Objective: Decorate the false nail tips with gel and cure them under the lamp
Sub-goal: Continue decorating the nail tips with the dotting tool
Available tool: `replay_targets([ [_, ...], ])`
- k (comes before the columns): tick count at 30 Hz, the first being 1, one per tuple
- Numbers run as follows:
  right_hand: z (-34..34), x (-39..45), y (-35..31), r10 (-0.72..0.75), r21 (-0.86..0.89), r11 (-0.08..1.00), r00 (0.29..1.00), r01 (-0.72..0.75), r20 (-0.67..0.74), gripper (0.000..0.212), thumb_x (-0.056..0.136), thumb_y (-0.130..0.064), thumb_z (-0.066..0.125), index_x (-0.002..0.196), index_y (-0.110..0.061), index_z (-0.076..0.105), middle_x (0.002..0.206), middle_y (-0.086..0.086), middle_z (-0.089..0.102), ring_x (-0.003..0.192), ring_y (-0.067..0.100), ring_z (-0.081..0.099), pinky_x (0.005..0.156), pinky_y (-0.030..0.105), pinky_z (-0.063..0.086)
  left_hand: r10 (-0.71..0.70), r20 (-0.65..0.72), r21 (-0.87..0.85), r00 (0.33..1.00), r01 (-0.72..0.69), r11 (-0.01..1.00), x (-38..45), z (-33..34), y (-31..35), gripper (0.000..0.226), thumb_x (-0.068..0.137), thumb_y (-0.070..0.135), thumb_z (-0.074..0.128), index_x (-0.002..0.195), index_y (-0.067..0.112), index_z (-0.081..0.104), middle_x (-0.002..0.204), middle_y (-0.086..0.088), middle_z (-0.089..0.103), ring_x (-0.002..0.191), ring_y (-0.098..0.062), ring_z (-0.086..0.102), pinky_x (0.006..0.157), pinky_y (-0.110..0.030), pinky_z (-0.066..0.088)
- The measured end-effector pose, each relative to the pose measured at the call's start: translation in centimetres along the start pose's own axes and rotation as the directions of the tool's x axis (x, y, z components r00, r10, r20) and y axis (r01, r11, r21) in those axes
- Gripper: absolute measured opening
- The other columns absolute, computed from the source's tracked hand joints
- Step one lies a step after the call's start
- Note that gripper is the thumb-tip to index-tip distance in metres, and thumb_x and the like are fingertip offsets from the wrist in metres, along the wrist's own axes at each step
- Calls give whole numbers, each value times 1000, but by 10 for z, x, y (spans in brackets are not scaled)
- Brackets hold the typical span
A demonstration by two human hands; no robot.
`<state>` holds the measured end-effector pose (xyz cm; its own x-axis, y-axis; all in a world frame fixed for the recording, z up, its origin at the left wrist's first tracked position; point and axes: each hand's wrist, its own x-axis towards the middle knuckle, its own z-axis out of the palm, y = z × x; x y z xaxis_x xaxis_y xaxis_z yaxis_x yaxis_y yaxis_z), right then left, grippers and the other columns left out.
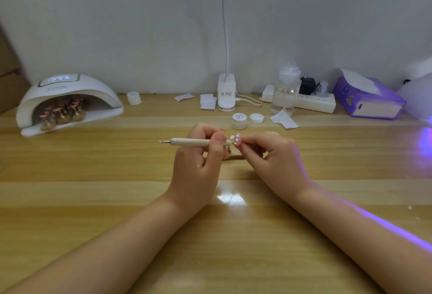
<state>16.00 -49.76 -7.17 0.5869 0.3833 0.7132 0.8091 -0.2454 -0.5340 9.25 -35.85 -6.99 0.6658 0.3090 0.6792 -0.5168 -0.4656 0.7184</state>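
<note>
My left hand (198, 155) grips a wooden dotting pen (189, 142) that lies level, with one metal tip pointing left and its other end at a pink nail tip (237, 139) bearing white dots. My right hand (273, 153) pinches that nail tip from the right, above a small wooden stand (235, 154) mostly hidden behind my fingers. A white curing lamp (67, 99) sits at the far left with several pink nail tips on stands (63, 111) inside. An open white gel jar (239, 121) and its lid (256, 118) are just beyond my hands.
Along the wall stand another small jar (134, 98), a clip desk lamp (225, 92), a clear pump bottle (286, 88), a power strip (311, 103) and a purple tissue box (369, 97). White wipes (284, 119) lie on the wooden table (93, 165). Purple light falls at the right.
</note>
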Motion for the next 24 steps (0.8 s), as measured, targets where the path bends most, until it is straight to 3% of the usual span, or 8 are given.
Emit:
replay_targets([
  [20,1,0,-1,9,-21,1000,1000,-9,14,9,82,-7,71,88,-11,76,68,-2,68,61,15,56,64,33,47,3,15,21,1000,-3,1000,0,1,-1,16,90,38,41,82,28,51,67,11,63,64,-5,63,61,-21,50],
  [24,0,0,-1,23,-13,1000,1000,-23,18,10,82,-7,70,89,-11,75,69,-1,69,62,16,56,64,33,47,-11,6,22,1000,11,1000,0,0,0,16,90,38,42,80,30,52,68,8,64,64,-7,64,61,-28,52],
])
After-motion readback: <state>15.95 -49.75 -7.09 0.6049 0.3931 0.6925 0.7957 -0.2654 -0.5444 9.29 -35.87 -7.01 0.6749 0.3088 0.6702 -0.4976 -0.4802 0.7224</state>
